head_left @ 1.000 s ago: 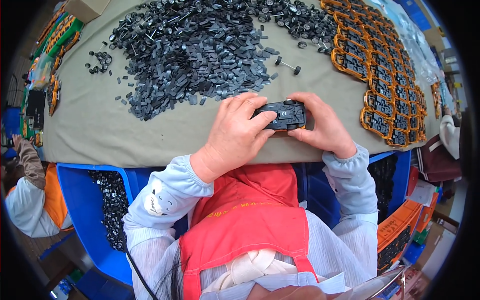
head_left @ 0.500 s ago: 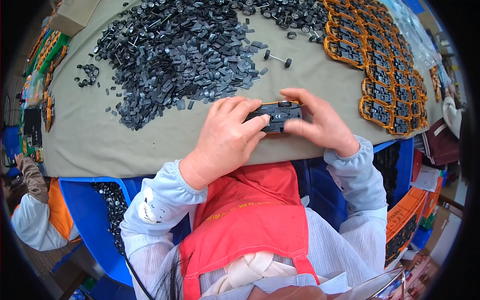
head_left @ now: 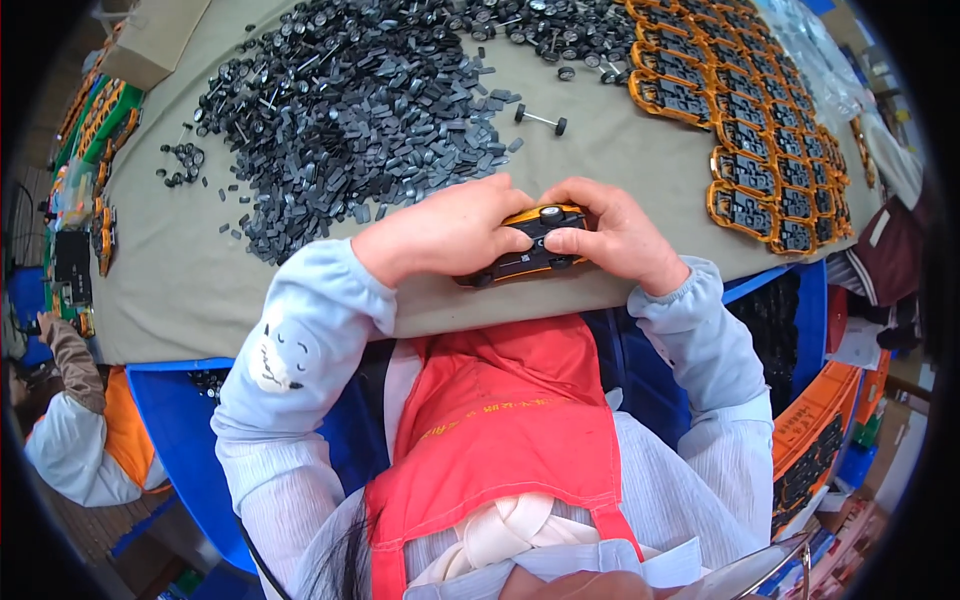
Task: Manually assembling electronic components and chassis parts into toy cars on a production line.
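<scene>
Between my two hands, near the table's front edge, an orange toy car is tilted with its black underside and wheels showing. My left hand grips one end, its thumb pressed on the underside and its other fingers mostly hidden behind the car. My right hand closes on the other end, its thumb on the underside beside a wheel. Beyond the hands lies a big heap of small dark flat pieces. A single wheel axle with two black wheels rests apart from it.
Rows of orange-edged car bodies with black undersides stand at the right. More wheel axles are piled at the far side, and a small cluster of wheels sits at the left. Blue bins hang below the edge. Another person's sleeve shows at far left.
The car has tilted and its left end has dropped toward me. My left hand has turned so its forearm lies more sideways. The right hand has closed in on the car.
</scene>
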A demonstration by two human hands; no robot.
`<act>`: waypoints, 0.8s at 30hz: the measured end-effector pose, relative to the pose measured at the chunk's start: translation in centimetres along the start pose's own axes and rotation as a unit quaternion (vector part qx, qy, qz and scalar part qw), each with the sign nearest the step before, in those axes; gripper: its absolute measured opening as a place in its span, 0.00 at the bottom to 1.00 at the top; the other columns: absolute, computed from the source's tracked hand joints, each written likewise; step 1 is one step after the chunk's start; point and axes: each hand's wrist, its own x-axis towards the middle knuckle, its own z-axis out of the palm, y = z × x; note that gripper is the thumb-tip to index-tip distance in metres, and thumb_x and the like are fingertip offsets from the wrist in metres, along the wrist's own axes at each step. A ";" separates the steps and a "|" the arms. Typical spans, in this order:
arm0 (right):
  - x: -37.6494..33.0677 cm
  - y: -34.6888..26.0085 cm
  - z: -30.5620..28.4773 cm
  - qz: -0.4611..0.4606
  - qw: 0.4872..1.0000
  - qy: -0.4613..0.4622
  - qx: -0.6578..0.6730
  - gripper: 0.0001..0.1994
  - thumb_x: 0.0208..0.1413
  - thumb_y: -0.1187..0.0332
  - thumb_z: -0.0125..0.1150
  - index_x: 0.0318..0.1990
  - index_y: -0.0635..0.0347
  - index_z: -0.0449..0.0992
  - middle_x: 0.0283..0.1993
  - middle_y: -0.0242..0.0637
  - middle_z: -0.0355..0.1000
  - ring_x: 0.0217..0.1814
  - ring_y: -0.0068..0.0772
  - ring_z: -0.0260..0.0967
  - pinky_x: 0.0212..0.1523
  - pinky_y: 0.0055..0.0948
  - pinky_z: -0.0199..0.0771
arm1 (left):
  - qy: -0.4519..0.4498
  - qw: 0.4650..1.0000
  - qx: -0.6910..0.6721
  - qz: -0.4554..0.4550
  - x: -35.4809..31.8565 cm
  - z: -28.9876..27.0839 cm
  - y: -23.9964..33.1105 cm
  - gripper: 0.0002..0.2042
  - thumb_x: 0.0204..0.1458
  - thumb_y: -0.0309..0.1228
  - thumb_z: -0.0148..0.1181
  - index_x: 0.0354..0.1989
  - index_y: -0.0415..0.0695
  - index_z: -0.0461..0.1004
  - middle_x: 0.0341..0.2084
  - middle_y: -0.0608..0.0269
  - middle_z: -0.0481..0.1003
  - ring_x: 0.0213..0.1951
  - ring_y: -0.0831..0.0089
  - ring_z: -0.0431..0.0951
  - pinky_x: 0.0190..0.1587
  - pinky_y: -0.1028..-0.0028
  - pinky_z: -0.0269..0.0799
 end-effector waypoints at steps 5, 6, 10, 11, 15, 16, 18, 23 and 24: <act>-1.2 0.7 -1.0 -0.046 0.979 0.195 0.040 0.22 0.58 0.67 0.65 0.58 0.61 0.68 0.48 0.34 0.70 0.43 0.22 0.71 0.43 0.25 0.76 | 0.014 0.996 -0.083 0.039 2.4 -0.4 -0.1 0.15 0.57 0.31 0.59 0.50 0.36 0.75 0.39 0.53 0.74 0.44 0.62 0.75 0.50 0.67 0.70; -1.7 0.6 -0.9 -0.033 0.968 0.230 0.098 0.22 0.59 0.67 0.65 0.58 0.61 0.68 0.50 0.35 0.70 0.44 0.24 0.72 0.43 0.26 0.77 | 0.034 0.995 -0.081 0.051 2.3 0.2 -0.2 0.15 0.57 0.30 0.58 0.50 0.36 0.75 0.39 0.55 0.74 0.44 0.64 0.75 0.50 0.68 0.69; -2.6 0.7 3.4 -0.016 0.928 0.269 0.258 0.18 0.59 0.62 0.66 0.52 0.63 0.72 0.42 0.34 0.75 0.41 0.25 0.73 0.42 0.28 0.78 | 0.081 0.899 -0.430 -0.029 0.7 2.1 0.3 0.20 0.61 0.23 0.52 0.62 0.34 0.65 0.51 0.57 0.74 0.53 0.72 0.74 0.56 0.73 0.70; -3.8 -1.0 4.4 -0.027 0.951 0.278 0.128 0.17 0.58 0.62 0.67 0.47 0.66 0.74 0.38 0.35 0.76 0.41 0.25 0.73 0.41 0.29 0.77 | 0.080 0.888 -0.452 -0.005 0.7 2.7 -0.5 0.21 0.61 0.23 0.52 0.63 0.34 0.65 0.52 0.58 0.74 0.53 0.72 0.74 0.58 0.73 0.69; -4.6 1.3 8.2 -0.105 0.897 0.406 0.143 0.19 0.57 0.62 0.65 0.49 0.68 0.74 0.37 0.45 0.76 0.41 0.30 0.74 0.44 0.32 0.74 | 0.035 0.921 -0.383 0.063 1.4 4.4 0.9 0.22 0.61 0.22 0.54 0.64 0.36 0.64 0.51 0.59 0.74 0.53 0.72 0.74 0.58 0.74 0.68; -5.8 1.1 7.8 -0.108 0.890 0.424 0.129 0.19 0.57 0.62 0.65 0.49 0.68 0.74 0.37 0.45 0.76 0.41 0.30 0.74 0.44 0.32 0.74 | 0.023 0.918 -0.387 0.078 1.0 4.8 2.0 0.21 0.61 0.23 0.54 0.63 0.37 0.65 0.50 0.61 0.74 0.49 0.73 0.75 0.53 0.75 0.70; -9.1 -0.2 7.6 -0.088 0.897 0.434 0.000 0.20 0.58 0.63 0.64 0.51 0.68 0.73 0.40 0.45 0.77 0.42 0.33 0.75 0.45 0.32 0.74 | -0.001 0.912 -0.395 0.108 0.8 5.5 4.4 0.20 0.61 0.24 0.55 0.61 0.39 0.66 0.46 0.64 0.75 0.42 0.77 0.76 0.44 0.78 0.74; -13.3 -3.4 9.6 -0.127 0.846 0.518 0.011 0.22 0.58 0.64 0.64 0.56 0.68 0.72 0.45 0.47 0.78 0.46 0.39 0.77 0.49 0.33 0.75 | -0.021 0.908 -0.386 0.160 0.3 6.7 7.9 0.21 0.60 0.23 0.55 0.63 0.39 0.65 0.47 0.63 0.75 0.43 0.74 0.77 0.41 0.78 0.75; -14.3 -3.6 10.0 -0.129 0.843 0.523 0.009 0.22 0.58 0.64 0.64 0.56 0.68 0.72 0.45 0.47 0.78 0.46 0.39 0.77 0.49 0.33 0.75 | -0.030 0.893 -0.423 0.151 0.3 6.9 8.7 0.22 0.59 0.22 0.56 0.63 0.40 0.64 0.48 0.62 0.75 0.45 0.75 0.76 0.42 0.78 0.75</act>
